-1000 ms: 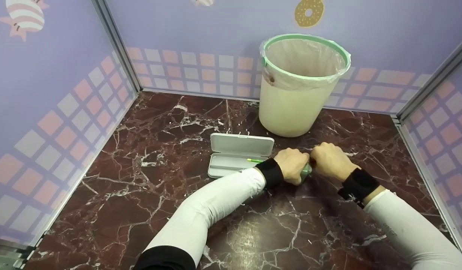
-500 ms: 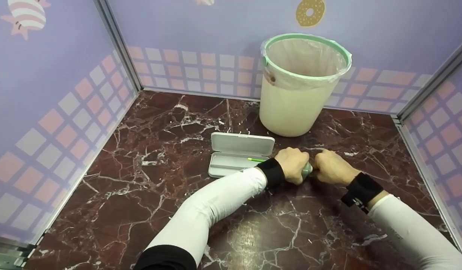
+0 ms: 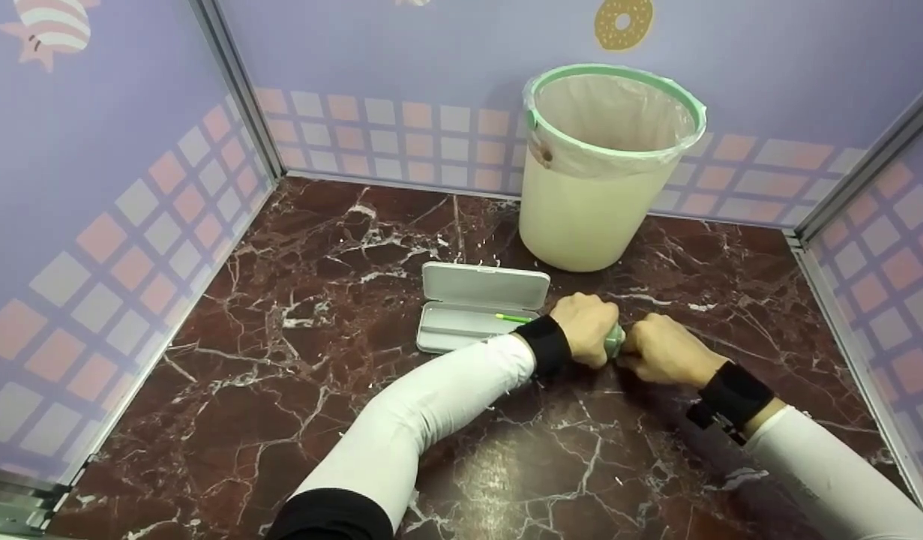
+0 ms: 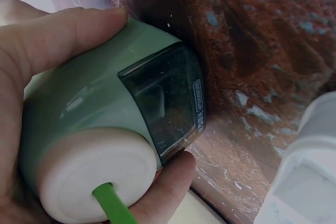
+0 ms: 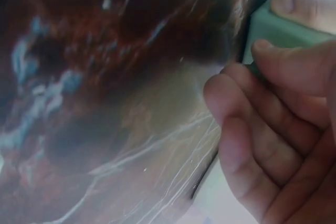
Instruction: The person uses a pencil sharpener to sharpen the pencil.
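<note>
My left hand (image 3: 585,328) grips a green crank pencil sharpener (image 4: 94,98) around its body, thumb on one side and fingers on the other. The sharpener has a dark see-through shavings drawer (image 4: 163,100) and a round pale front. A green pencil (image 4: 112,203) sticks out of that front; in the head view its yellow-tipped end shows over the pencil case, partly behind my left wrist. On the sharpener's other side, my right hand (image 3: 671,351) pinches a small dark green crank handle (image 5: 254,71) between thumb and forefinger. Most of the crank is hidden by the fingers.
An open grey-white pencil case (image 3: 461,330) lies left of my hands, lid raised. Behind stands a cream trash bin (image 3: 581,217) with a green rim and a clear liner. White specks lie on the dark red marbled table (image 3: 281,390), which has panels at the back and sides.
My right hand has come lower and nearer to me at the crank, its wrist shifting slightly right. My left hand and the sharpener stay in nearly the same place.
</note>
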A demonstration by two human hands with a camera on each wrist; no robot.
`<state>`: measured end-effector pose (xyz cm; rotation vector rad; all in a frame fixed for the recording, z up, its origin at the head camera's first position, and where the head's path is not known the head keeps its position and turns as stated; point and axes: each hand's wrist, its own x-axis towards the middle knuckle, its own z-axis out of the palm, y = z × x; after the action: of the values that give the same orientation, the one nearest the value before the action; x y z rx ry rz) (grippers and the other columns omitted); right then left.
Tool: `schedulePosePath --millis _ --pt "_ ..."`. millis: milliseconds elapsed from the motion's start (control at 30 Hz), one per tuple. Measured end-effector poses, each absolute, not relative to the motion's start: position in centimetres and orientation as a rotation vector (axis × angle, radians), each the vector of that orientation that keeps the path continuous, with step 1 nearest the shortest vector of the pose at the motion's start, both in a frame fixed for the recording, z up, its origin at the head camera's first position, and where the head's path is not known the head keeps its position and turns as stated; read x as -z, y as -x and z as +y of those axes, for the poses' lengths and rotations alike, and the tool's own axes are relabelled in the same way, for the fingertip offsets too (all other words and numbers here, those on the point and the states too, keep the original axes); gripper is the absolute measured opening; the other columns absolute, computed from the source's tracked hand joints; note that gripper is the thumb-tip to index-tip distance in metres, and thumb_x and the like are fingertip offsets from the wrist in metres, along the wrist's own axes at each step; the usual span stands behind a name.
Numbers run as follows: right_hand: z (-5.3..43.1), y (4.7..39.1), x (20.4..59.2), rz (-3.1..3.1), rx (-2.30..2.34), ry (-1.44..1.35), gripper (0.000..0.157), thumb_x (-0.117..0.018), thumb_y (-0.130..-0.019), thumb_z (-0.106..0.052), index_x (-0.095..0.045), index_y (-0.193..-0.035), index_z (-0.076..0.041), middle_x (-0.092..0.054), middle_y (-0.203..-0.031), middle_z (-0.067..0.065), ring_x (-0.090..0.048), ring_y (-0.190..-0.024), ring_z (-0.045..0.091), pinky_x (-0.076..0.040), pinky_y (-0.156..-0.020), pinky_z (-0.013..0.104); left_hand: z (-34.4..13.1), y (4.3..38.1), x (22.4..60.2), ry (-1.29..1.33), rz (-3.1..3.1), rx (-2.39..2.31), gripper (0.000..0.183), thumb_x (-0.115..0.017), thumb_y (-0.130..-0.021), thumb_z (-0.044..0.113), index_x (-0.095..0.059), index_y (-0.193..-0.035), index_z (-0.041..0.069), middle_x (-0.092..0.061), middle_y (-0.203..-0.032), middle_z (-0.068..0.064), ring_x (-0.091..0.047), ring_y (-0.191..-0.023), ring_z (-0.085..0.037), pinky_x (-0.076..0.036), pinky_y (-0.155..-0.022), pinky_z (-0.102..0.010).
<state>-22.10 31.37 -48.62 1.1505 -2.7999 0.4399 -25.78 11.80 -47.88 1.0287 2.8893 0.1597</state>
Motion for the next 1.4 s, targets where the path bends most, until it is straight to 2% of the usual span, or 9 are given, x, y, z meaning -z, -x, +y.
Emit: schedulePosePath --millis 167,300,500,767,1000,1167,1400 --pt "31.2 21.6 48.5 -2.761 -0.449 -1.172 0.046 -0.091 -0.069 -0.008 -0.051 -0.052 -0.025 -0.033 -0.055 -0.024 -0.030 -0.053 -0.003 -0.030 -0.049 0.021 11.5 25.0 46.8 -1.026 2.891 -0.150 0.032 -0.091 -0.075 0.029 -0.071 -0.099 0.022 -0.078 -0.097 0.001 -0.077 -0.089 -0.024 -0.067 -0.077 -0.042" --pt "31.2 21.3 48.5 -2.745 -0.438 -1.192 0.045 -0.091 -0.069 -0.009 -0.052 -0.053 -0.025 -0.034 -0.056 -0.024 -0.031 -0.054 -0.003 -0.033 -0.052 0.024 11.5 24.8 46.7 -1.027 2.886 -0.152 0.031 -0.092 -0.075 0.028 -0.070 -0.097 0.022 -0.077 -0.096 0.001 -0.076 -0.089 -0.024 -0.066 -0.077 -0.043" --pt "30.8 20.7 47.8 -2.755 -0.405 -1.201 0.050 -0.094 -0.074 -0.013 -0.049 -0.055 -0.026 -0.031 -0.057 -0.024 -0.033 -0.054 -0.002 -0.036 -0.052 0.026 11.3 25.0 46.9 -1.041 2.890 -0.158 0.030 -0.091 -0.075 0.028 -0.069 -0.095 0.023 -0.077 -0.095 0.001 -0.076 -0.087 -0.024 -0.067 -0.077 -0.043" --pt "30.7 19.8 44.9 -2.841 -0.366 -1.156 0.047 -0.085 -0.079 -0.011 -0.048 -0.055 -0.028 -0.028 -0.057 -0.025 -0.029 -0.051 -0.004 -0.028 -0.048 0.021 11.3 24.9 46.6 -1.038 2.894 -0.149 0.029 -0.091 -0.076 0.029 -0.070 -0.094 0.023 -0.079 -0.096 0.001 -0.079 -0.090 -0.025 -0.068 -0.079 -0.043" --pt "30.9 19.4 44.0 -2.848 -0.314 -1.104 0.047 -0.077 -0.072 -0.002 -0.044 -0.056 -0.030 -0.028 -0.058 -0.023 -0.029 -0.053 -0.002 -0.030 -0.050 0.023 11.7 24.7 46.8 -1.024 2.894 -0.113 0.031 -0.091 -0.075 0.029 -0.073 -0.099 0.023 -0.082 -0.101 0.000 -0.081 -0.094 -0.026 -0.068 -0.081 -0.043" --pt "31.0 19.4 43.8 -2.828 -0.301 -1.095 0.046 -0.078 -0.070 -0.002 -0.045 -0.056 -0.031 -0.032 -0.059 -0.022 -0.031 -0.053 -0.001 -0.031 -0.051 0.024 11.7 24.7 46.8 -1.032 2.892 -0.114 0.033 -0.091 -0.076 0.029 -0.073 -0.102 0.023 -0.081 -0.103 0.000 -0.080 -0.095 -0.026 -0.068 -0.081 -0.042" --pt "31.0 19.9 43.1 -2.779 -0.286 -1.096 0.048 -0.077 -0.067 0.001 -0.043 -0.054 -0.030 -0.029 -0.060 -0.023 -0.027 -0.054 -0.001 -0.026 -0.051 0.023 11.3 24.8 46.5 -1.064 2.872 -0.122 0.037 -0.091 -0.077 0.028 -0.072 -0.109 0.021 -0.081 -0.105 0.000 -0.080 -0.097 -0.026 -0.068 -0.082 -0.042"
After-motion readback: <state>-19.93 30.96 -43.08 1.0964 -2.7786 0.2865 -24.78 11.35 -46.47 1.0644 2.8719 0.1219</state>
